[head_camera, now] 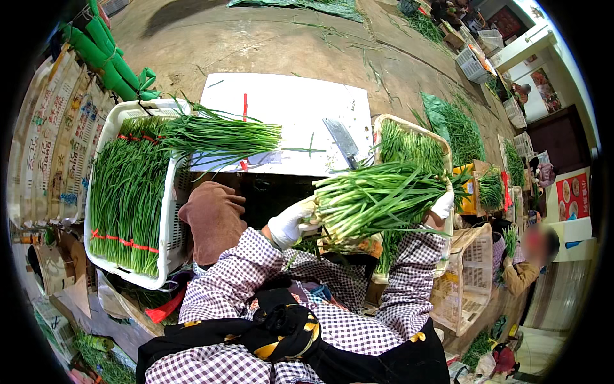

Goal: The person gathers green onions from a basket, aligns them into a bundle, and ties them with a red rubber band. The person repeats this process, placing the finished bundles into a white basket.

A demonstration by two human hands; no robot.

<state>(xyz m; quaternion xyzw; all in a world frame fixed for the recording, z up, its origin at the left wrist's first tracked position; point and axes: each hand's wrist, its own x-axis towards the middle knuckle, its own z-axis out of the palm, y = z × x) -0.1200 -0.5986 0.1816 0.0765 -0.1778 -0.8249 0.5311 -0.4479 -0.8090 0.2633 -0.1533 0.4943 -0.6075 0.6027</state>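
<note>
A large loose bunch of garlic chives (379,199) lies sideways in front of me, pale stem ends to the left and leaves to the right. My right hand (442,205), in a white glove, grips its leafy end, partly hidden by the leaves. At the stem ends, the curled fingers of my gloved left hand (293,223) pinch the edge of the bunch. Another pile of chives (230,134) rests on the white board (288,91), its leaves reaching over the left crate. A cleaver (341,139) lies on the board, handle towards me. Red tape (245,108) crosses the board.
Left stands a white plastic crate (165,230) of chive bundles tied with red tape. Right, another crate (448,144) holds loose chives, partly under the bunch. A brown cloth (211,221) covers my left knee. An upended crate (463,283) and a seated person (523,269) are farther right.
</note>
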